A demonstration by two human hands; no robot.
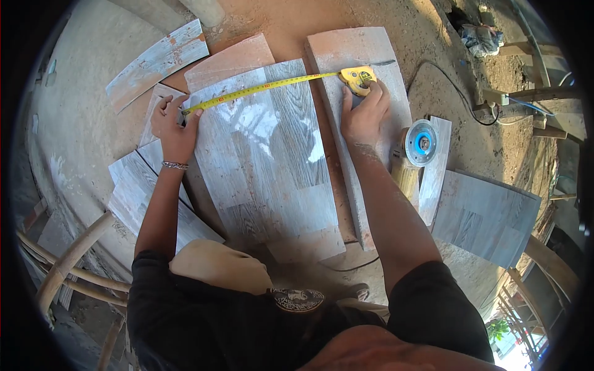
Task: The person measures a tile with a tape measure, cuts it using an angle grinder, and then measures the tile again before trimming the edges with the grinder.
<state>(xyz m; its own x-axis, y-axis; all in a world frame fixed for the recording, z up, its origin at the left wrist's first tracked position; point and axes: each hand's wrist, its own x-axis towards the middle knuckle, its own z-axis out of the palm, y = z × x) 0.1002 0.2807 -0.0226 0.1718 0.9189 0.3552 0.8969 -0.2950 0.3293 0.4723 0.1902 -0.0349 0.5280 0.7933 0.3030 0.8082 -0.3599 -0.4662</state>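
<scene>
A yellow tape measure (357, 79) rests over the dusty slab at the right, its blade (266, 86) drawn out leftward across a grey wood-pattern tile (266, 154). My right hand (366, 114) is closed round the lower right side of the case. At the tile's upper left corner my left hand (177, 127) pinches the blade's end between thumb and fingers. The blade slopes slightly, higher at the case than at the left end. An angle grinder (422, 143) with a metal disc lies just right of my right forearm.
Cut tile pieces lie at the upper left (158, 62), the lower left (139, 198) and the right (486, 216). A black cable (455, 83) curls over the ground at the upper right. Wooden poles (74, 253) stand at the lower left.
</scene>
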